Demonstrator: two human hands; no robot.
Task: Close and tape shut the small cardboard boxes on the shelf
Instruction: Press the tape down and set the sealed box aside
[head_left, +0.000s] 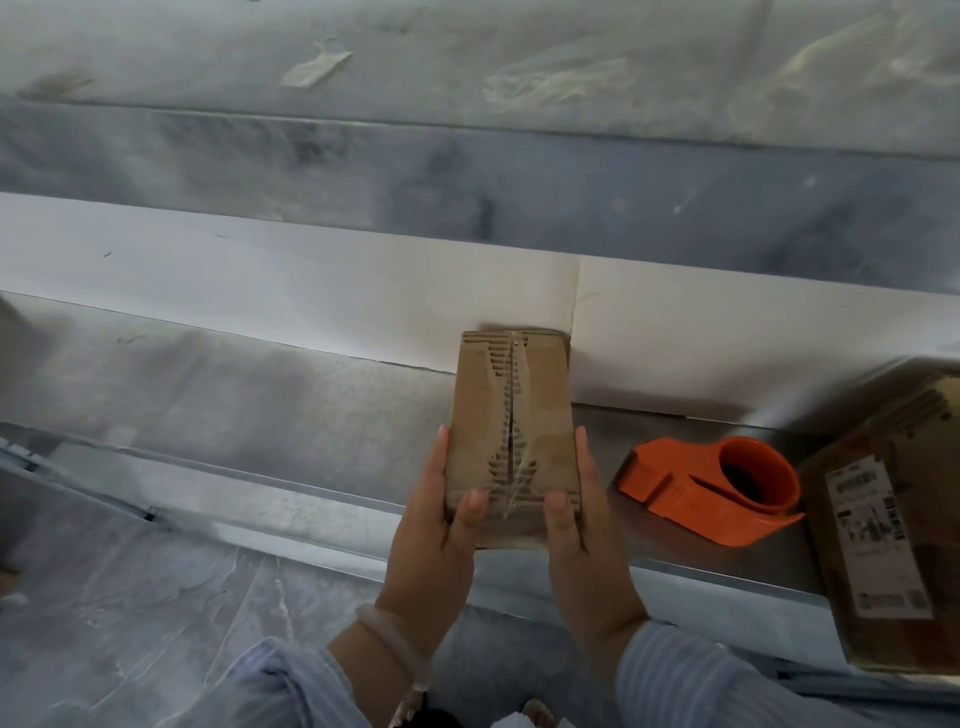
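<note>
A small brown cardboard box (511, 415) stands on the grey metal shelf (260, 405). Its two top flaps are folded down and meet at a torn, ragged middle seam. My left hand (441, 525) grips the box's left side, thumb lying on the left flap. My right hand (584, 535) grips the right side, thumb on the right flap. An orange tape dispenser (711, 483) lies on the shelf just right of my right hand, not touched by either hand.
A larger cardboard box (893, 530) with a white printed label sits at the right edge of the shelf. A white strip runs along the wall behind the small box. The floor below the shelf's front lip is grey and marbled.
</note>
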